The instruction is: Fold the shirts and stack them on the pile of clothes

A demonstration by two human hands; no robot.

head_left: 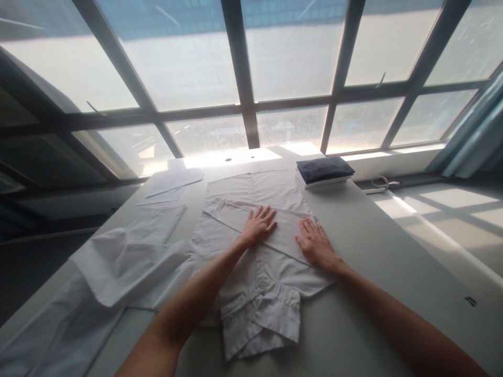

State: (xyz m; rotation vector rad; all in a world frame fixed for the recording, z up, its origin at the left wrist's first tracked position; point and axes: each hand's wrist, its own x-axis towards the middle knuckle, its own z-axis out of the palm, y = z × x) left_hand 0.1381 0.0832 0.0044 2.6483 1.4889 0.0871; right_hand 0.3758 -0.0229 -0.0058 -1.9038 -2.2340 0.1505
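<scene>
A white button-up shirt (236,272) lies spread on the white table (369,251), its collar (271,319) towards me. One sleeve (231,210) is laid across the body of the shirt. My left hand (259,226) rests flat on that sleeve near the middle, fingers spread. On the right side, close to the shirt's edge, my right hand (315,243) presses down with its fingers stretched out. Neither hand grips anything. More white cloth (133,262) lies loosely rumpled to the left, beside my left forearm.
A folded stack with a dark garment (325,168) on top sits at the table's far right. White paper sheets (168,183) lie at the far left. Large windows (291,125) rise behind the table. A coiled cable (380,181) lies beyond the right edge, near a curtain (471,141).
</scene>
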